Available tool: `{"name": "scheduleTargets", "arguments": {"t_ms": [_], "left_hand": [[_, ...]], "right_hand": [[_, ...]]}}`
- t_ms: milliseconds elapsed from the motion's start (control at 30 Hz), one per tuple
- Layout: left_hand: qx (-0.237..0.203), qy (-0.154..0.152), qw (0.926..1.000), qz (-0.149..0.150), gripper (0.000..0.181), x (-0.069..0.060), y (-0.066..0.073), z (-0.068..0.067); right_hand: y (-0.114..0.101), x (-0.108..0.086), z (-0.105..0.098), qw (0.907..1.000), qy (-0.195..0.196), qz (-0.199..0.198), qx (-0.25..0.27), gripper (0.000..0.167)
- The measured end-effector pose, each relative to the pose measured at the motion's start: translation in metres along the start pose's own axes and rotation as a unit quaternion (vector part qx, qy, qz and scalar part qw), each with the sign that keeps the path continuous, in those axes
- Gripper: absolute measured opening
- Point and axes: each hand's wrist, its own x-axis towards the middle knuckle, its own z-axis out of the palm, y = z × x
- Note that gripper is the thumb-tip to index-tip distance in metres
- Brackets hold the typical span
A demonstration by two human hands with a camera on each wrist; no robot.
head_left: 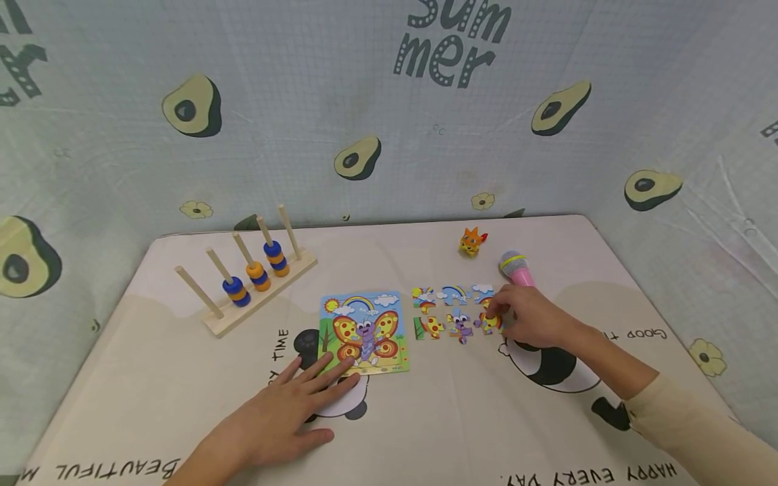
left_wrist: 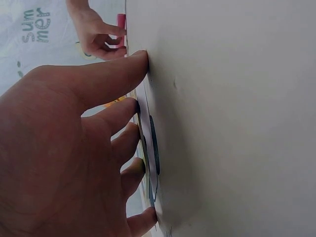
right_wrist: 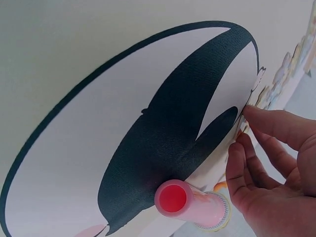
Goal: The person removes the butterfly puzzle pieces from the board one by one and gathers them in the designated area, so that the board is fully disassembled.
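Note:
A butterfly picture board lies flat, with the spread fingertips of my left hand resting on its lower left edge. In the left wrist view that hand has its fingers extended down to the surface. Right of the board, several puzzle pieces lie in two rows. At the rightmost pieces, my right hand has thumb and fingers bent together, pinching a piece that the fingers partly cover. The right wrist view shows the same hand low at the cloth, the piece mostly hidden.
A wooden peg stand with blue and orange rings stands at the back left. Behind the right hand lies a pink toy microphone, also in the right wrist view. A small orange toy figure sits near the back edge.

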Motion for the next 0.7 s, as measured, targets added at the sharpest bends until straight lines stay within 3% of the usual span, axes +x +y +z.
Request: {"name": "scheduleTargets", "arguments": {"t_ms": [300,567,700], "left_hand": [[0.008,0.004,0.9999,0.004,0.074,-0.001,0.003,0.001],[0.038,0.016,0.9991,0.011,0.076,-0.001,0.003,0.001],[0.044,0.027,0.9985,0.016,0.075,-0.002,0.004,0.001]], "right_hand": [[-0.003,-0.001,0.0,0.9998,0.005,-0.012,-0.014,0.026],[-0.021,-0.001,0.006,0.9971,0.054,-0.04,-0.036,0.025],[-0.036,0.005,0.014,0.9964,0.056,-0.051,-0.037,0.024]]}}
